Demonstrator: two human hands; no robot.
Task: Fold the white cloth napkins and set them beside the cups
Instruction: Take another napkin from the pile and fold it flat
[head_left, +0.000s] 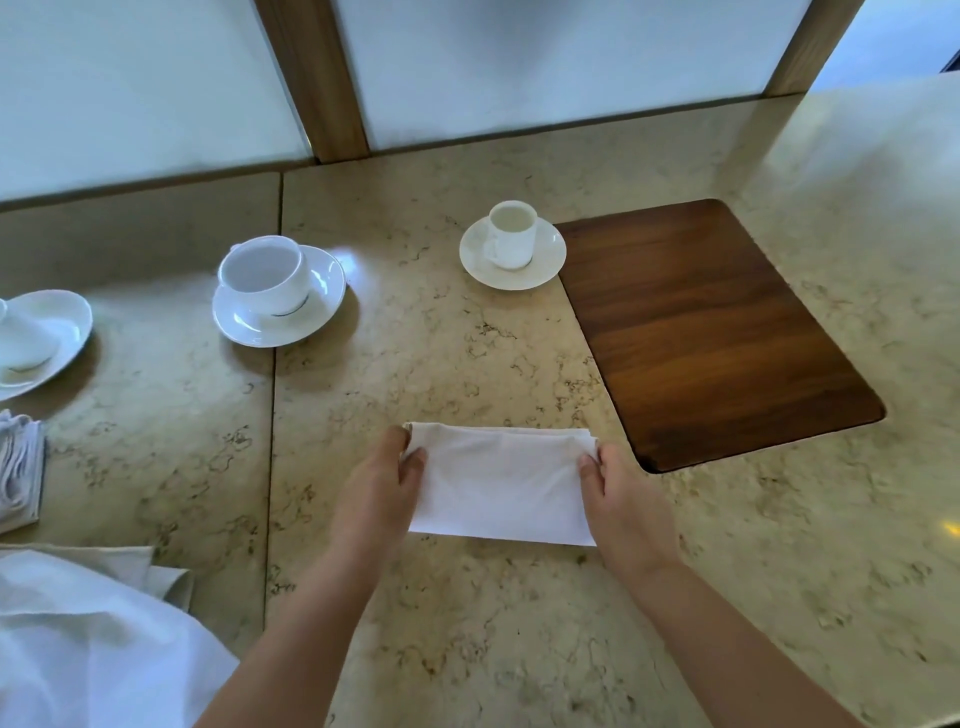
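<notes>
Folded white cloth napkin (501, 483) is lying on the beige marble counter (467, 623), well short of the small white cup on its saucer (511, 235); left hand (382, 486) and right hand (621, 499) are each pinching a short end, probably to keep the layers aligned for another fold; fingers underneath are hidden.

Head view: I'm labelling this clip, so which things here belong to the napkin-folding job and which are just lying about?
Part of the job:
- folded napkin, pinched at its ends by the left hand and right hand
- wide cup on its saucer
- small cup on its saucer
- napkin stack
- loose white cloth

Lying about:
- wooden board
- oval dish
</notes>
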